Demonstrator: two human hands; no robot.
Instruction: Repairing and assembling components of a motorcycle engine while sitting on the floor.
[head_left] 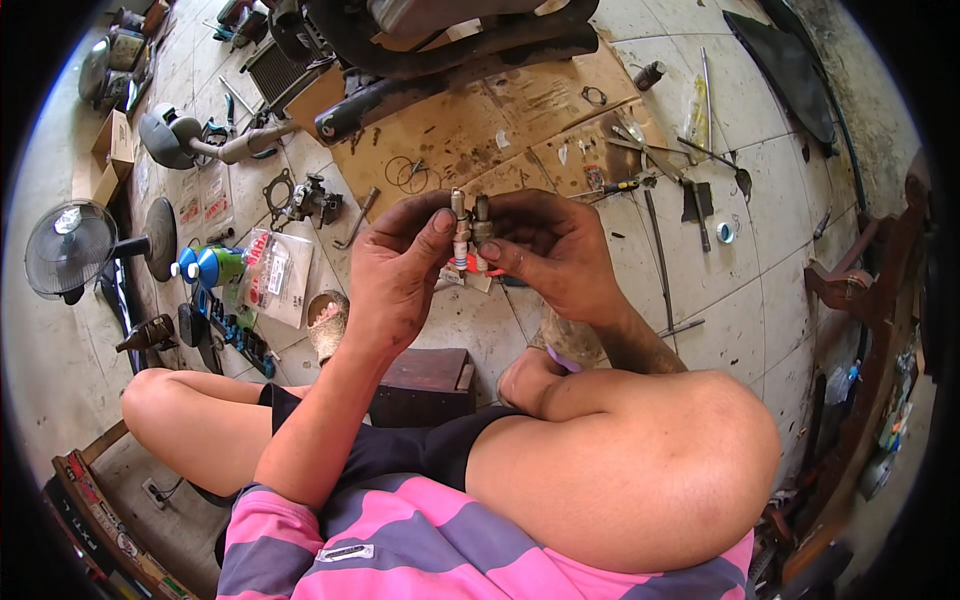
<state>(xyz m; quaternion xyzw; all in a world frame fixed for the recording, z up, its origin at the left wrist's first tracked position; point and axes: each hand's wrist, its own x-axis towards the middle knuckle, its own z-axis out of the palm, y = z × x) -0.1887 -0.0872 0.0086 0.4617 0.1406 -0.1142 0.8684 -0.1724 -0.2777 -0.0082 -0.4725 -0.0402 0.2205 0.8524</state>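
A person in a pink and grey striped shirt is sitting low over a tiled floor, with two spark plugs raised between bare, grimy hands. The left hand is pinching the lighter spark plug between thumb and fingers; the right hand is gripping the darker spark plug in the same manner. Both plugs are standing nearly upright, threaded ends seemingly up. For this side-by-side hold, a light, steady pinch around the middle is probably serving best, with both tips staying level and facing the light, and with fingertips keeping clear of the small metal ends and the brittle white part.

The plugs are sitting just beside each other, in the space between the hands: the lighter one at the right edge of the left hand, the darker one at the left edge of the right hand. Whether they are touching is hard to tell. Beneath and beyond them, a stained cardboard sheet is lying on the floor. Nearer, a dark wooden box is resting between the legs. Far left, a fan is standing.
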